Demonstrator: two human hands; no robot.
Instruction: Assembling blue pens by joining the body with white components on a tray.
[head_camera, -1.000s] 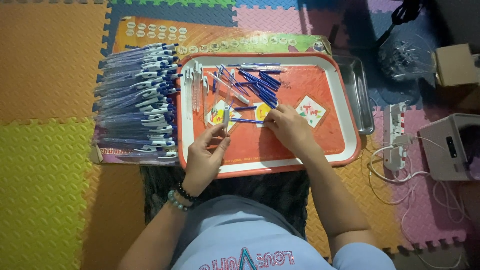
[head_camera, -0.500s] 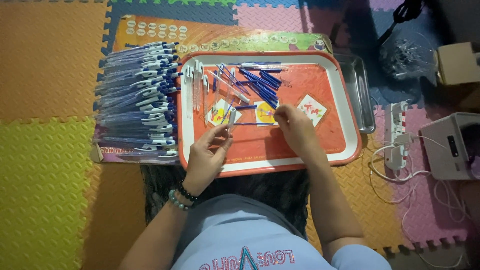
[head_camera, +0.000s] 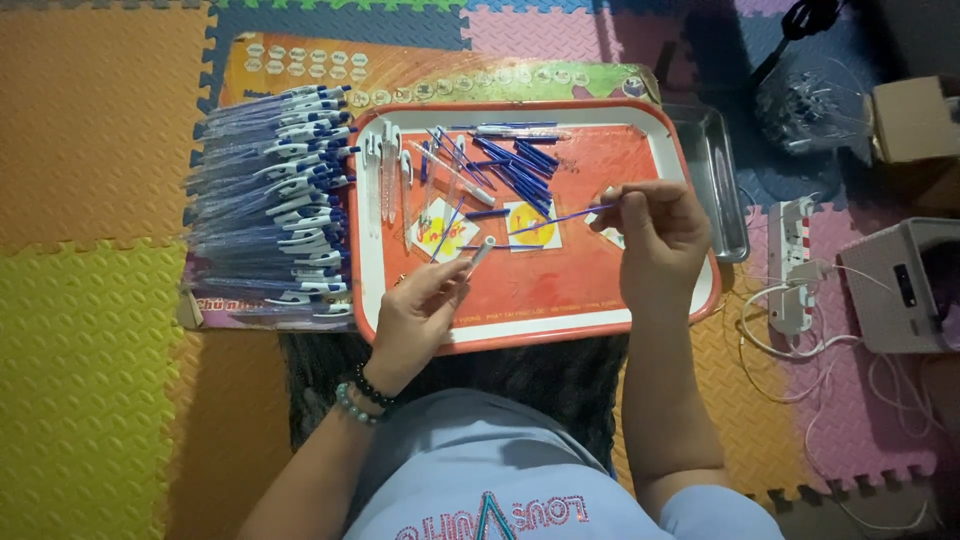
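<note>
Blue-and-white plastic pens filled most of the shot, so a fair bit of the assembly looked done already: a big fanned stack of finished blue-and-white pens (head_camera: 275, 205) lay on the printed cardboard sheet (head_camera: 430, 75) just left of the orange plastic tray with the white rim (head_camera: 640, 300). Still plenty left though, judging by the loose heap of thin blue refills (head_camera: 515, 165) and a few clear barrels (head_camera: 385, 175) sitting in the top half of the tray. Couldn't count either pile, way too small.

Left hand (head_camera: 420, 320) hovered over the tray's near edge with its fingers (head_camera: 452, 282) pinched together around a clear plastic pen barrel (head_camera: 480, 255), open end tilted up and to the right. Right hand (head_camera: 655, 235) was over the tray's right side, thumb and fingers (head_camera: 622, 205) pressed tight on one end of a single thin blue refill (head_camera: 560, 220), which pointed left toward the barrel's mouth. Tip and barrel were near each other but still apart, so my guess was that this pen was only at the lining-up stage, refill not in yet.

Off the tray: a shallow metal tray (head_camera: 720, 170) tucked just beside its right edge, and a white power strip (head_camera: 795, 265) on the foam floor mats (head_camera: 100, 300).
</note>
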